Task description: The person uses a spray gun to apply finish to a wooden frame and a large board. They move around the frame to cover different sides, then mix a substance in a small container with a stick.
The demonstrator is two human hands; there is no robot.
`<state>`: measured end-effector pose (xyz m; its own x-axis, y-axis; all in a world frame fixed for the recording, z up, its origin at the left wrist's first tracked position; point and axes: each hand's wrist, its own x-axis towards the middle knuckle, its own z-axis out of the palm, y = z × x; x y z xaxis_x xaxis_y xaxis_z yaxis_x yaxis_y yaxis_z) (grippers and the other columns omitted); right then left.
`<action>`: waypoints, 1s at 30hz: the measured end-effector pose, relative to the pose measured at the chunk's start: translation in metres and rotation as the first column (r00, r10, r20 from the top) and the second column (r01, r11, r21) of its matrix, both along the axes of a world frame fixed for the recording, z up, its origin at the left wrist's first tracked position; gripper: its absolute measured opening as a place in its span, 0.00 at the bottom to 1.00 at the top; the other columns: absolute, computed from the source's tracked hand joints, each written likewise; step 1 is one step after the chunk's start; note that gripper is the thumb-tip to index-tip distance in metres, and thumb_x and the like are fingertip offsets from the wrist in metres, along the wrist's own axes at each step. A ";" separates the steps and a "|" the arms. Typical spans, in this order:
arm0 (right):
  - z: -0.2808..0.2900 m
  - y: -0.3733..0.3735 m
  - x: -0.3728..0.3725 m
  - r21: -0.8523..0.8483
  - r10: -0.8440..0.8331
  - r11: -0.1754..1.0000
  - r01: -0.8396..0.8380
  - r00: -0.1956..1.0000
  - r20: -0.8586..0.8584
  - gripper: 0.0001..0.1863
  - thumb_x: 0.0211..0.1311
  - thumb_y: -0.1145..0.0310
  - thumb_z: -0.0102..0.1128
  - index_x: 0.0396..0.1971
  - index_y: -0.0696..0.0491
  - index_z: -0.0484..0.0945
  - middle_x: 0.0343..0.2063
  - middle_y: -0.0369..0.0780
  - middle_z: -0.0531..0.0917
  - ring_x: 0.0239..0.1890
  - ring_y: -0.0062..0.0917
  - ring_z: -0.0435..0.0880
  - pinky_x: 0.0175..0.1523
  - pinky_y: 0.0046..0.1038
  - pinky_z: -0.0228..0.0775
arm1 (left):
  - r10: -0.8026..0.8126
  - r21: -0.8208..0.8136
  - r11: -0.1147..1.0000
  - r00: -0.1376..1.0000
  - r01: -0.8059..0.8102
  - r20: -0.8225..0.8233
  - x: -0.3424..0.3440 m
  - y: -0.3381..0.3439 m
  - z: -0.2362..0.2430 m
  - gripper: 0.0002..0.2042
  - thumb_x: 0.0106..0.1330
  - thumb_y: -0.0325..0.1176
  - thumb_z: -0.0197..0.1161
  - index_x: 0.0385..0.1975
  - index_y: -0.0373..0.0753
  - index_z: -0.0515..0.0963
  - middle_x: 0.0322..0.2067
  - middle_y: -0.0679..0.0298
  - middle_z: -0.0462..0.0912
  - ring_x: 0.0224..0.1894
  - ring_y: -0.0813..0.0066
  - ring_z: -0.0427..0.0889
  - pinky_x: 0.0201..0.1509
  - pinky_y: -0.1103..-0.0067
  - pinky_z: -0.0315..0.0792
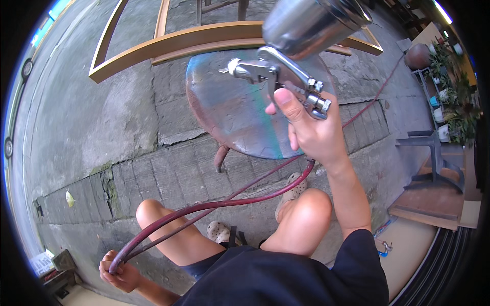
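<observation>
Raised in front of me, my right hand (314, 127) is closed around the handle of a metal spray gun (260, 69), its nozzle pointing left. A shiny silver cup (311, 28) sits on top of the gun. From the bottom of the grip a dark red hose (245, 200) runs down to the left across my knees. My left hand (121, 273), low at the left, is closed around a loop of that hose. Behind the gun stands a round, paint-stained table (235, 107), partly hidden by the gun and my right hand.
A wooden frame (204, 38) rests across the table's far side. Cracked concrete paving (112, 122) surrounds it. To the right are a dark plastic chair (434, 158), a brown wooden board (426, 201), potted plants (457, 102) and a tap (386, 248). More hose trails off to the far right.
</observation>
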<state>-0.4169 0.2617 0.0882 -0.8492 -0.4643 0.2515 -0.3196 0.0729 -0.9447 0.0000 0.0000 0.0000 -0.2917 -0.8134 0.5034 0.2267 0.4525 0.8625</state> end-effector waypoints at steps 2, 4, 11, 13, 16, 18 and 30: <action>0.002 -0.006 0.001 0.030 -0.039 0.999 0.041 0.997 -0.071 0.18 0.67 0.57 0.65 0.38 0.59 0.84 0.20 0.33 0.82 0.23 0.13 0.78 0.28 0.16 0.67 | -0.052 -0.002 0.999 0.998 0.053 0.041 0.003 -0.001 0.002 0.22 0.75 0.49 0.43 0.19 0.42 0.58 0.17 0.69 0.54 0.19 0.80 0.52 0.33 0.77 0.60; 0.005 -0.005 -0.004 0.118 -0.139 0.980 0.160 0.976 -0.166 0.17 0.67 0.57 0.65 0.35 0.59 0.84 0.18 0.32 0.80 0.21 0.13 0.77 0.26 0.18 0.66 | -0.066 -0.154 0.985 0.996 0.076 0.065 -0.007 -0.002 0.003 0.20 0.75 0.45 0.46 0.22 0.40 0.62 0.17 0.70 0.54 0.19 0.79 0.53 0.27 0.75 0.56; 0.000 0.076 -0.066 0.239 -0.581 0.715 0.658 0.748 -0.322 0.22 0.68 0.49 0.63 0.30 0.56 0.83 0.17 0.33 0.78 0.08 0.12 0.69 0.12 0.19 0.56 | -0.173 -0.186 0.961 0.971 0.203 0.165 -0.069 0.029 0.007 0.31 0.69 0.55 0.58 0.12 0.38 0.60 0.09 0.68 0.59 0.10 0.78 0.58 0.17 0.80 0.49; 0.015 0.100 -0.075 0.287 -0.669 0.623 0.727 0.686 -0.287 0.24 0.69 0.49 0.61 0.29 0.58 0.83 0.18 0.35 0.80 0.08 0.14 0.69 0.12 0.21 0.57 | -0.200 -0.181 0.953 0.955 0.241 0.220 -0.082 0.036 0.013 0.31 0.68 0.57 0.58 0.10 0.38 0.61 0.08 0.69 0.58 0.10 0.78 0.59 0.17 0.80 0.50; 0.032 0.133 -0.086 0.200 -0.718 0.543 0.815 0.575 -0.392 0.28 0.68 0.47 0.60 0.26 0.61 0.82 0.15 0.37 0.79 0.08 0.18 0.72 0.12 0.24 0.59 | -0.279 -0.183 0.929 0.933 0.323 0.228 -0.090 0.038 0.014 0.30 0.66 0.55 0.60 0.10 0.37 0.63 0.08 0.68 0.60 0.09 0.76 0.60 0.17 0.80 0.51; 0.033 0.142 -0.087 0.146 -0.735 0.543 0.827 0.552 -0.393 0.28 0.69 0.48 0.59 0.26 0.62 0.82 0.19 0.41 0.82 0.08 0.18 0.72 0.12 0.24 0.59 | -0.324 -0.187 0.914 0.926 0.359 0.193 -0.095 0.035 0.016 0.30 0.66 0.55 0.60 0.10 0.37 0.64 0.08 0.68 0.60 0.09 0.76 0.60 0.17 0.80 0.51; 0.020 -0.008 0.023 0.170 -0.529 0.828 0.533 0.845 -0.072 0.20 0.69 0.54 0.62 0.35 0.60 0.82 0.23 0.37 0.80 0.12 0.14 0.73 0.11 0.18 0.59 | -0.049 -0.049 0.998 0.980 0.040 -0.193 -0.055 -0.031 -0.011 0.21 0.71 0.43 0.47 0.15 0.43 0.57 0.12 0.71 0.54 0.15 0.80 0.50 0.24 0.77 0.47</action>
